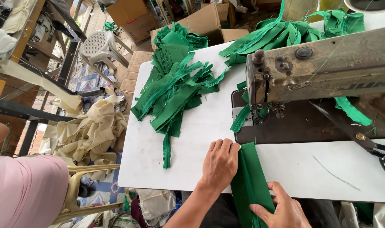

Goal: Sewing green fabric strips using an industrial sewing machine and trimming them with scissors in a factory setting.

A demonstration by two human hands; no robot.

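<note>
Item: green fabric strip (249,181), folded, at the table's (192,139) near edge, before the sewing machine (319,67). Our left hand (220,164) pressed it flat, fingers together; our right hand (285,209) pinched its near end. Risk, we judged: the fold slipping, the strip feeding crooked.

Brown cardboard boxes (131,14) stand on the floor beyond my table's far edge, one open-flapped box (209,21) just behind the green scraps. Flattened cardboard (135,67) lies below them. I see no labels, signs or screens.
</note>
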